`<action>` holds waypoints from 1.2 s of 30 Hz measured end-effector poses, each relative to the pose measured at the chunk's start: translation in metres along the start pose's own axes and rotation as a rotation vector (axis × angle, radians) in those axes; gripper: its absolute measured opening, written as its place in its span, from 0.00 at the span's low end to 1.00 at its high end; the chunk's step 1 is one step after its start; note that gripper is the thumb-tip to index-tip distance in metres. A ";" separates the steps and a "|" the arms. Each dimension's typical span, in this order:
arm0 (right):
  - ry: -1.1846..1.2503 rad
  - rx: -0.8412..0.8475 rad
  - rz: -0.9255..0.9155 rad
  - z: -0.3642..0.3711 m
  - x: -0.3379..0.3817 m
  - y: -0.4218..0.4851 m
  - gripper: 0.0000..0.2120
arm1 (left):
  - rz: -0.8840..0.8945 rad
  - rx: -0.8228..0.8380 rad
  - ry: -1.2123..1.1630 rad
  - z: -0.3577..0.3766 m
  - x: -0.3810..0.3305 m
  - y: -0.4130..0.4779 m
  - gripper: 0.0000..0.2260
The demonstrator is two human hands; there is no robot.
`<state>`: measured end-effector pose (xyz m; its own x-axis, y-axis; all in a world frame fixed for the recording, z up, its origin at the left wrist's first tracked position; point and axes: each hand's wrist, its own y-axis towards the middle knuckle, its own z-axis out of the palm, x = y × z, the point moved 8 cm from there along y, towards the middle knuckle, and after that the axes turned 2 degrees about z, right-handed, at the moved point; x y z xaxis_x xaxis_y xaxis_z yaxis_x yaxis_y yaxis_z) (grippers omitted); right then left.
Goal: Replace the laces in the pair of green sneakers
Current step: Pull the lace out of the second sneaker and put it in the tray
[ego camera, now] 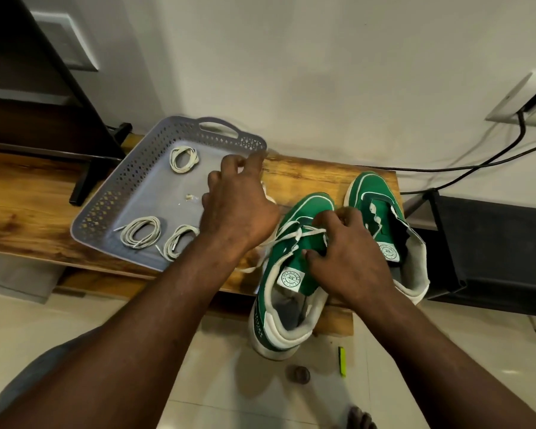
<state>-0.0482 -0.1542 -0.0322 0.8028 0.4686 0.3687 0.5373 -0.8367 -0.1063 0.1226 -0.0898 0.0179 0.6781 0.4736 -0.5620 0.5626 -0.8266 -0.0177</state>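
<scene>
Currently working near green sneaker (287,267), sitting at bench (28,209) edge beside its pair (381,212). White lace (294,235) looking light, limp, snag-prone; judging best gripped close to eyelet, pulled in short lengths. Right hand (348,258) curling over tongue, fingertips pinching lace crossing. Left hand (234,209) hovering half-curled over grey tray (121,184); can't tell if gripping lace.

The surface (44,209) is glossy grained wood; the tray (155,193) matt perforated plastic; the sneakers (294,264) green cloth.
</scene>
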 end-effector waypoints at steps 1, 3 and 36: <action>0.000 -0.010 -0.010 -0.001 0.002 0.002 0.27 | 0.015 0.018 0.029 0.002 -0.003 -0.003 0.27; -0.027 0.001 -0.021 0.000 0.006 0.005 0.26 | 0.040 0.148 0.066 0.015 -0.008 -0.008 0.10; 0.261 0.085 -0.116 0.005 0.014 0.023 0.08 | -0.078 0.117 0.120 0.055 0.021 -0.010 0.08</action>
<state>-0.0232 -0.1652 -0.0336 0.6468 0.4619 0.6068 0.6504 -0.7497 -0.1226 0.1052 -0.0881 -0.0392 0.6901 0.5647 -0.4527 0.5613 -0.8124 -0.1577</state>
